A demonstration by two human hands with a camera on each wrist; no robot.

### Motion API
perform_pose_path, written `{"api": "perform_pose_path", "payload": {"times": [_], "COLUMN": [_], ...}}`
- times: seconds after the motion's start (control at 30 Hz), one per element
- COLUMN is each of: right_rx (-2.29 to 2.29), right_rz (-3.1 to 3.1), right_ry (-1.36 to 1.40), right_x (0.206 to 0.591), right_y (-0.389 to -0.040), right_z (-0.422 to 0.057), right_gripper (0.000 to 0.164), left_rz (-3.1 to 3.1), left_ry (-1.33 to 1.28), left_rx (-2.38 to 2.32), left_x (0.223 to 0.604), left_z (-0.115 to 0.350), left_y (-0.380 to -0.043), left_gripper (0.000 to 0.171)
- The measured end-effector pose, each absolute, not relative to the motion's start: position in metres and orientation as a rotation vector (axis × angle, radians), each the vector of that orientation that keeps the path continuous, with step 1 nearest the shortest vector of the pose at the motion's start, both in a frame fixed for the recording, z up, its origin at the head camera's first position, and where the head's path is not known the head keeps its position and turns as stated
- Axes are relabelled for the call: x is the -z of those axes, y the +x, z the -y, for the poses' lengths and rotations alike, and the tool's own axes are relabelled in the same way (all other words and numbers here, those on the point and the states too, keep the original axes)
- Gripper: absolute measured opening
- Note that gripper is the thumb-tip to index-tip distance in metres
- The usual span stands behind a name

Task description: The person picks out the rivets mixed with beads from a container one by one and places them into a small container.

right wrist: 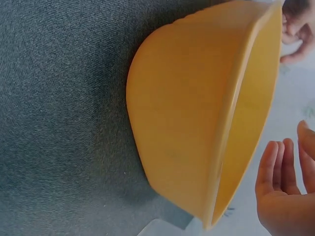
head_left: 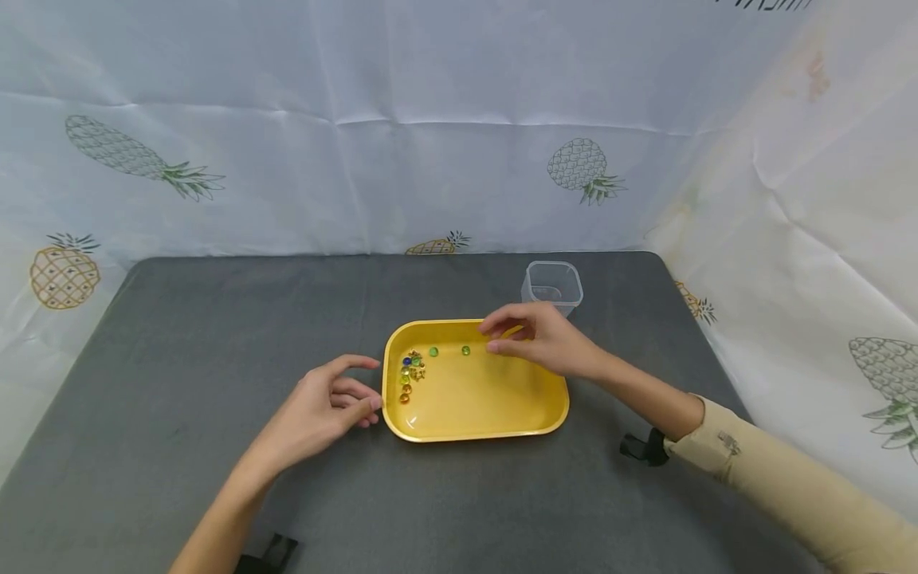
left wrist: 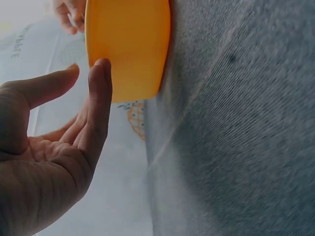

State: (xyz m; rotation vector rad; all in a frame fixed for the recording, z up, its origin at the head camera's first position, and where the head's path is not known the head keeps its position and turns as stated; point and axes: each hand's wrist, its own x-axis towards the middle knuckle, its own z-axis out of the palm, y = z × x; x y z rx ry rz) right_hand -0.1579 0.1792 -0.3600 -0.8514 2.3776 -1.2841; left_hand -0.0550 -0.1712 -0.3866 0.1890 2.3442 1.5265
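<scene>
A yellow tray (head_left: 488,430) lies on the table. Toward its left end sit small shiny pieces: orange glass beads (head_left: 406,389), a blue bead (head_left: 406,361) and gold star-like charms (head_left: 418,374). Two green beads lie apart near the far wall, one green bead (head_left: 466,350) closest to my right hand. My left hand (head_left: 315,410) is at the tray's left rim, fingers loosely bent and thumb apart; fingertips touch or nearly touch the rim. Over the tray's far right part hovers my right hand (head_left: 541,339), with a gap between thumb and fingers (right wrist: 275,167) and nothing visible in it.
Behind the right hand stands a clear plastic container (head_left: 552,283), partly covered by that hand. The grey table (head_left: 287,303) meets a pineapple-printed white cloth (head_left: 323,183) at the back and right. Black straps (head_left: 645,448) hang by the wrists.
</scene>
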Motion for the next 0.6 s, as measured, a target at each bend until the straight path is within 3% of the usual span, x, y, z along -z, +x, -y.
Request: {"api": "perform_pose_path", "payload": {"times": [0.6], "right_rx": [1.231], "right_rz": [-2.136], "right_ry": [-0.847], "right_x": [0.369], "right_y": [-0.172], "right_z": [-0.143], "right_gripper": [0.032], "left_rz": [-2.309], "left_ry": [0.199], "left_rx": [-1.601], "left_x": [0.395], "left_z": [0.164], "left_y": [-0.052], "left_gripper": [0.056]}}
